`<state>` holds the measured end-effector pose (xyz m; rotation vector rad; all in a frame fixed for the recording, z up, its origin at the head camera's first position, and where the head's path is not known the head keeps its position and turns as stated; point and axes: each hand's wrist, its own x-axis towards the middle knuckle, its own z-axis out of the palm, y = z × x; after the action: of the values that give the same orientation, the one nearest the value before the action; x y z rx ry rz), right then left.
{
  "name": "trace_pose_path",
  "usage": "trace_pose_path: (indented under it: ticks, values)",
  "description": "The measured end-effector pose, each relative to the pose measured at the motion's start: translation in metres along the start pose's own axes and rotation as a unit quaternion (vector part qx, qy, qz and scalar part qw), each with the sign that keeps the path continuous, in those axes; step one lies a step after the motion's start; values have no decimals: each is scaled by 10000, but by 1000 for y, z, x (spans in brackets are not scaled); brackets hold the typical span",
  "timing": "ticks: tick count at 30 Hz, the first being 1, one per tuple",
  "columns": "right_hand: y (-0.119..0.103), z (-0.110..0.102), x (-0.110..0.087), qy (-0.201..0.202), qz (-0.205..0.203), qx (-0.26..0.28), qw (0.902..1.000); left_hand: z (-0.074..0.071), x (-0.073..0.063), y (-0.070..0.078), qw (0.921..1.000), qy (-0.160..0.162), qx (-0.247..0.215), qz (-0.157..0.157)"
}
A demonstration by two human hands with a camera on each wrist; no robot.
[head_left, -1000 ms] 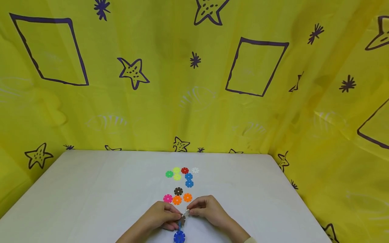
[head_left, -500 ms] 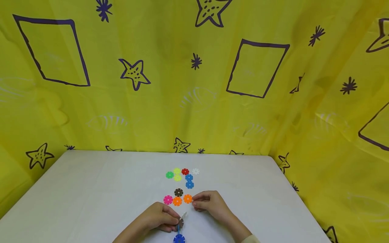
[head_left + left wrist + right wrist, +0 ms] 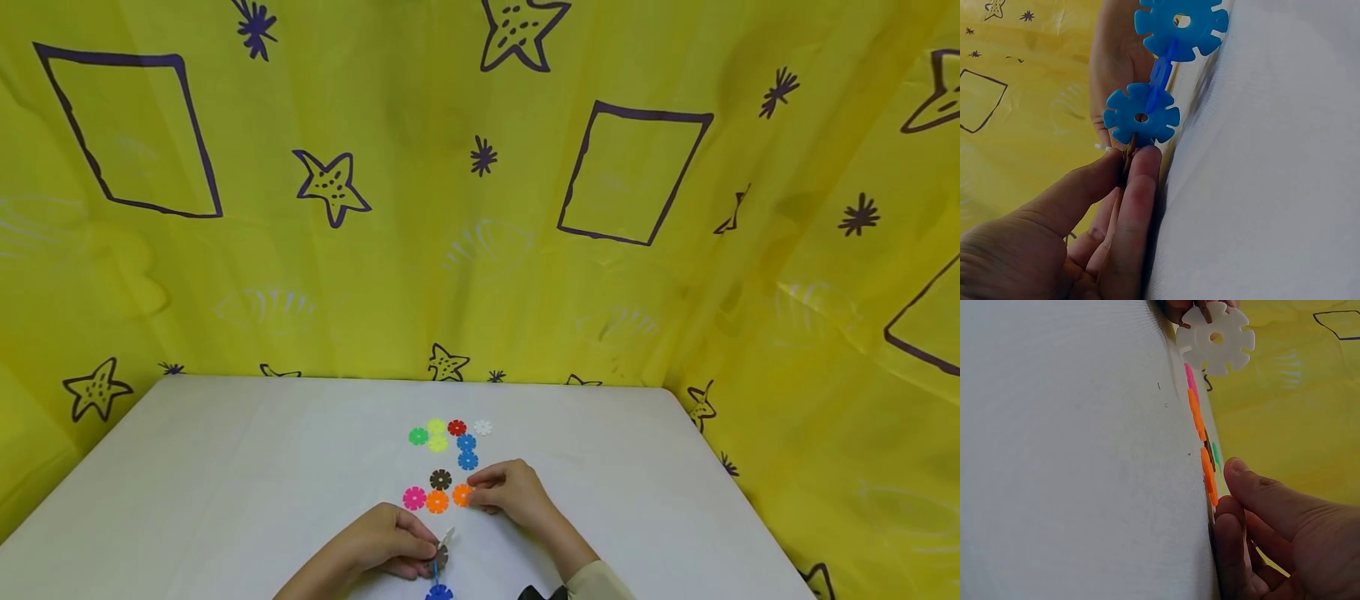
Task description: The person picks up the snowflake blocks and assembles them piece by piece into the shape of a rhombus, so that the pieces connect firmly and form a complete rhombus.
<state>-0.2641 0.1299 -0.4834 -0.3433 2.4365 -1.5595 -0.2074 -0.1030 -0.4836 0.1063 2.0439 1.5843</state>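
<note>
My left hand point(image 3: 390, 539) pinches a brown notched plastic disc point(image 3: 442, 557) between thumb and fingers. The disc belongs to a chain of interlocking discs: a white disc point(image 3: 1229, 339) is slotted on one side, and a light blue disc point(image 3: 1125, 119), a dark blue disc point(image 3: 1160, 74) and another light blue disc point(image 3: 1182, 22) run on from the other. My right hand point(image 3: 513, 497) is low over the table, its fingertips at the right edge of a flat orange disc point(image 3: 460, 495). In the right wrist view its thumb stands apart from the fingers, with the orange disc just beyond them.
Beside that disc lie another orange disc point(image 3: 437, 502), a pink disc point(image 3: 414, 498) and a loose brown disc point(image 3: 440, 479). Farther back are green point(image 3: 418, 436), yellow, red point(image 3: 457, 427), white and blue discs. A yellow patterned curtain point(image 3: 405, 250) borders the white table point(image 3: 225, 483).
My right hand has let go of the white disc and moved away and forward to the orange disc. My left hand keeps the chain, shifting slightly left and toward me.
</note>
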Motion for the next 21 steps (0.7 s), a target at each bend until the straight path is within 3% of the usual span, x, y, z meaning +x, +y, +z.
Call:
trace_pose_path:
  ticks: [10,21]
  values:
    - [1,7,1,370,-43,-653,9972,1,1,-1,9999,-47,-84,84]
    - [-1,4,-3,164,-306,-906,9953,2,1,0,10000,29,41,-52]
